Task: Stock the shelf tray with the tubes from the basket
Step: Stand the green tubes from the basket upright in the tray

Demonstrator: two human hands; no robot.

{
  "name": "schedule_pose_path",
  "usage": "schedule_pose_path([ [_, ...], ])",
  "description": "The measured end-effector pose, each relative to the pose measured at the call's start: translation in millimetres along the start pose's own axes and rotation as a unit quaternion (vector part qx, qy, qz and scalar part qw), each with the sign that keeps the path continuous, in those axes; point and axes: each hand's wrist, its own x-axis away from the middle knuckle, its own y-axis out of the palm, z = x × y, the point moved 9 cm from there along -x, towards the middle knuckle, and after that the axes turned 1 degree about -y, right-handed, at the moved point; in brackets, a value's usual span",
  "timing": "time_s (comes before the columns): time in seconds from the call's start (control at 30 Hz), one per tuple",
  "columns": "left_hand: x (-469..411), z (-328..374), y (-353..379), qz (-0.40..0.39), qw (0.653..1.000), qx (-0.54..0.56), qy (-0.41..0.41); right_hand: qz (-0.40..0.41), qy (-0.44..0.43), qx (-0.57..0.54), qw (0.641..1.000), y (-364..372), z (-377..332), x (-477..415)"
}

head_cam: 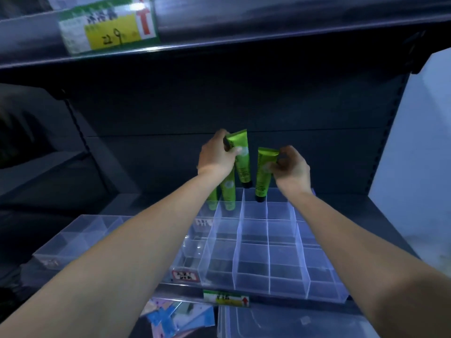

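Over the back row of the clear plastic compartment tray [234, 261], in the head view, both hands work with slim green tubes that have black caps. The left hand [216, 154] grips the flat upper end of the first green tube [242, 164], thumb across its front, holding it upright and cap down just above the tray's rear edge. The right hand [291, 168] pinches the top of the second green tube [263, 176], also upright. Its cap dips into a back-row compartment near the tray's middle; whether it touches bottom I cannot tell. Two standing tubes [229, 193] occupy the tray's back left corner, partly hidden by the left wrist. Left of the tray sits a second clear tray [73, 237]. Before the tray's front wall, a small price tag [225, 298] is fixed on the shelf rail. Above the tray, a large yellow-and-green price label [107, 25] hangs on the upper shelf edge.
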Motion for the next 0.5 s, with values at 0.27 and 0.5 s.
schedule_pose_path([
  [0.27,-20.4,5.1,27.6,-0.031,0.999,-0.025,0.036,0.003,-0.002,-0.003,1.000,9.1,13.6,-13.0],
  [0.5,-38.6,-2.4,50.1,-0.057,0.996,-0.056,0.038,-0.023,-0.004,0.048,0.999,19.8,29.7,-17.6],
])
